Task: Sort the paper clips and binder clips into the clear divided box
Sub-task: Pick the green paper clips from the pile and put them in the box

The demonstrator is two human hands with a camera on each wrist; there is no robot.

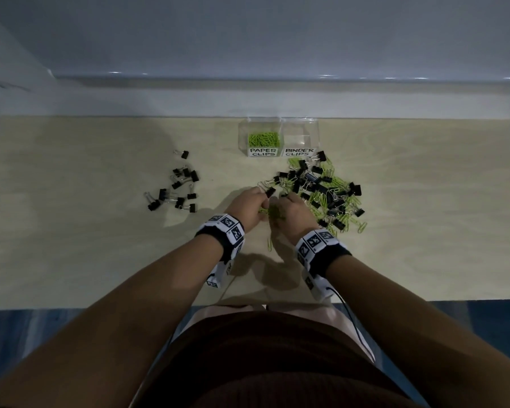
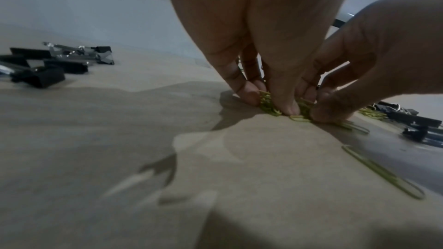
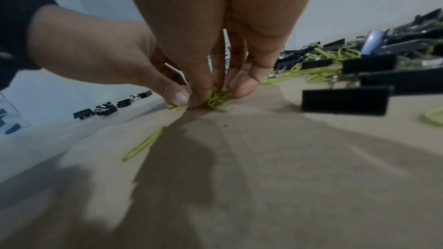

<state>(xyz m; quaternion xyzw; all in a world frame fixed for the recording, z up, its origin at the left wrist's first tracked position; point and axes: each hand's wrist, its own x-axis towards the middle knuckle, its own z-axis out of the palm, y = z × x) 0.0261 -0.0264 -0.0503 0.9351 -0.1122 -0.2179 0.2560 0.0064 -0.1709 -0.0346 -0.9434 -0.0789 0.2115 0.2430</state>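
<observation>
Both hands, left hand (image 1: 249, 205) and right hand (image 1: 292, 209), pinch one small heap of green paper clips (image 3: 218, 98) against the tabletop (image 2: 120, 139). A stray paper clip (image 1: 269, 244) lies nearer the body. Beyond the grip, the divided box (image 1: 278, 136) holds paper clips in one side only. Tangled clips may spill in the lift, or drag along a binder clip (image 1: 270, 191) touching the fingers.

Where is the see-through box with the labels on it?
In the head view, the clear divided plastic box sits at the far edge of the light wooden table, just beyond the mixed pile of black binder clips and green paper clips.
</observation>
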